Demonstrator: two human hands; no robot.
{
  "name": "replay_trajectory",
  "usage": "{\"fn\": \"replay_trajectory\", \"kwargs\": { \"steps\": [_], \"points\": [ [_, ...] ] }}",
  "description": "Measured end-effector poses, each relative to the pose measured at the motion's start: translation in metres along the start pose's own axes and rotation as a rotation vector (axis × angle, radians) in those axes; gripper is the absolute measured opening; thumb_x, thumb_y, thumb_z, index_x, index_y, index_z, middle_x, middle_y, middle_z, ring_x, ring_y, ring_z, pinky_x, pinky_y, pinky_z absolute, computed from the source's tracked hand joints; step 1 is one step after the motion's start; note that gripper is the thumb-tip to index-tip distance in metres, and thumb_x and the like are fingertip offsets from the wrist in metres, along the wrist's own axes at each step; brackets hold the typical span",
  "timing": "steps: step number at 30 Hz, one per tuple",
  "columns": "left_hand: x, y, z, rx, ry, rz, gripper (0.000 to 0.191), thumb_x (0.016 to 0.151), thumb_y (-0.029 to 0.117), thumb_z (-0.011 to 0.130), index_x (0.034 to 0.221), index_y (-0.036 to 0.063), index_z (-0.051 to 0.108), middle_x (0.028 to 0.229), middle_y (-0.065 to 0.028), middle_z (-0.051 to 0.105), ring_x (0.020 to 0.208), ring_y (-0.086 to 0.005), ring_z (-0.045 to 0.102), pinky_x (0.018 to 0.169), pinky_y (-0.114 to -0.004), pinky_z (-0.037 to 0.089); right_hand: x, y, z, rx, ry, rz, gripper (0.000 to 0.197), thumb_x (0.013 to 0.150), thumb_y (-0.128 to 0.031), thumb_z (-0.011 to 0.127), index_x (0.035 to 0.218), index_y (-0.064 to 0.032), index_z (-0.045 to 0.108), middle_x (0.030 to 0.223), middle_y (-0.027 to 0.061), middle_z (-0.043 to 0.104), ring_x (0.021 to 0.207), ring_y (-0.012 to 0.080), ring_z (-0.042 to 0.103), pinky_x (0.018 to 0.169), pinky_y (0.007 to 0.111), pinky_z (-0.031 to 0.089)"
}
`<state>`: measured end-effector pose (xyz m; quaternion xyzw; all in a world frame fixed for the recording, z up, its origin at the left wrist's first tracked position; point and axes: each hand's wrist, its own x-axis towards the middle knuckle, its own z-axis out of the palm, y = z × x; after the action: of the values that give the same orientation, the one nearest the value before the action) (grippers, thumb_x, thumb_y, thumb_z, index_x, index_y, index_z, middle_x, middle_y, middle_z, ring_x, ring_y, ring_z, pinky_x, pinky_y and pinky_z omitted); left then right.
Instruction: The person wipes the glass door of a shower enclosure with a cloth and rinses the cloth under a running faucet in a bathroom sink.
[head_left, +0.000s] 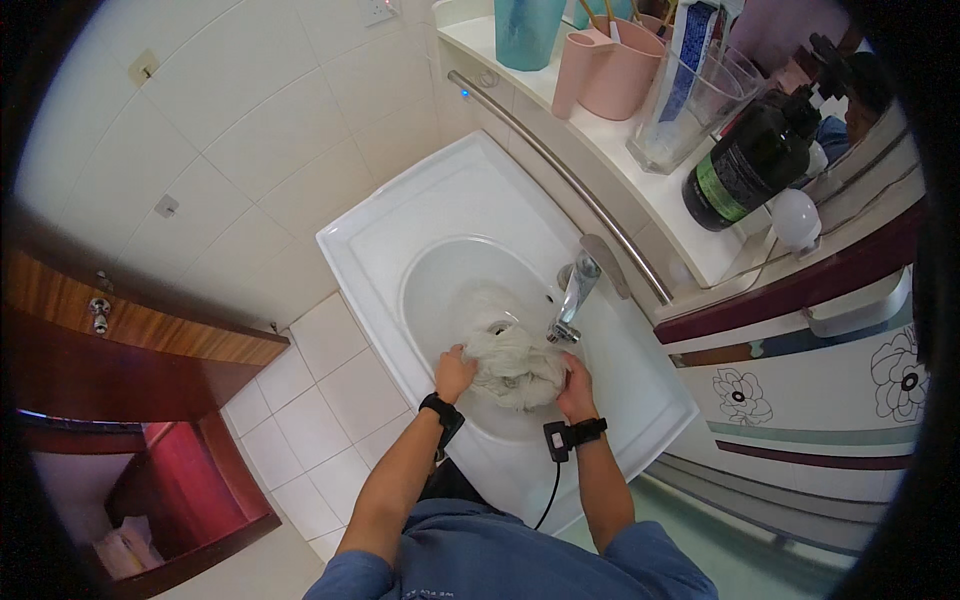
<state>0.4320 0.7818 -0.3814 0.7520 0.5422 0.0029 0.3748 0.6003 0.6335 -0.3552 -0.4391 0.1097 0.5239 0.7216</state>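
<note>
A bunched, pale off-white cloth (517, 369) lies in the bowl of a white washbasin (480, 187), close to the drain. My left hand (455, 373) grips its left side, with the fingertips against the fabric. On the opposite side my right hand (576, 386) holds the cloth's right edge, its fingers partly hidden by it. A chrome faucet (576, 292) stands at the basin's back right, its spout just above and right of the cloth. I cannot tell whether water is running.
A metal towel bar (559, 184) runs behind the basin. Above it, a white shelf (517, 90) holds a teal cup (529, 34), a pink cup (619, 79), a clear cup (667, 139) and a dark pump bottle (739, 169). A wooden door (150, 337) is at left.
</note>
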Motion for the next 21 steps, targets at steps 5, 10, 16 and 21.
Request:
{"fn": "replay_trajectory", "kwargs": {
  "steps": [5,10,16,21],
  "points": [
    [-0.011,0.028,0.013,-0.033,0.052,0.165,0.062,0.068,0.022,0.064,0.122,0.0054,0.039,0.114,-0.0213,0.046,0.107,-0.0359,0.044,0.091,-0.04,0.036,-0.021,-0.004,-0.007,-0.007,-0.033,0.074,0.039,0.087,-0.028,0.042,0.116,-0.0022,0.045,0.116,0.0106,0.051,0.107,0.0245,0.049,0.092,0.038,0.038],
    [-0.022,0.068,0.033,-0.982,-0.616,0.118,0.043,0.076,0.012,0.062,0.114,0.0003,0.045,0.106,-0.0106,0.054,0.097,-0.0159,0.051,0.084,-0.029,0.04,-0.027,-0.013,-0.016,-0.087,-0.107,0.052,0.037,0.086,-0.026,0.043,0.113,-0.0014,0.048,0.112,0.0105,0.053,0.106,0.0241,0.05,0.092,0.037,0.038],
    [-0.014,0.063,0.01,-0.749,-0.552,0.153,0.021,0.073,0.01,0.065,0.088,0.0003,0.056,0.084,-0.0002,0.056,0.08,-0.0111,0.05,0.07,-0.025,0.04,-0.029,-0.026,-0.01,0.189,-0.133,0.033,0.036,0.085,-0.024,0.043,0.112,-0.0007,0.049,0.111,0.0112,0.054,0.105,0.0246,0.05,0.092,0.037,0.038],
    [-0.009,0.053,-0.014,-1.048,-0.567,-0.008,0.019,0.075,0.009,0.063,0.091,0.0045,0.054,0.085,-0.0011,0.055,0.078,-0.008,0.049,0.065,-0.019,0.037,-0.014,-0.009,-0.009,0.198,-0.045,0.034,0.032,0.084,-0.02,0.046,0.111,-0.0023,0.05,0.106,0.0112,0.055,0.098,0.0233,0.053,0.087,0.036,0.042]
  ]
}}
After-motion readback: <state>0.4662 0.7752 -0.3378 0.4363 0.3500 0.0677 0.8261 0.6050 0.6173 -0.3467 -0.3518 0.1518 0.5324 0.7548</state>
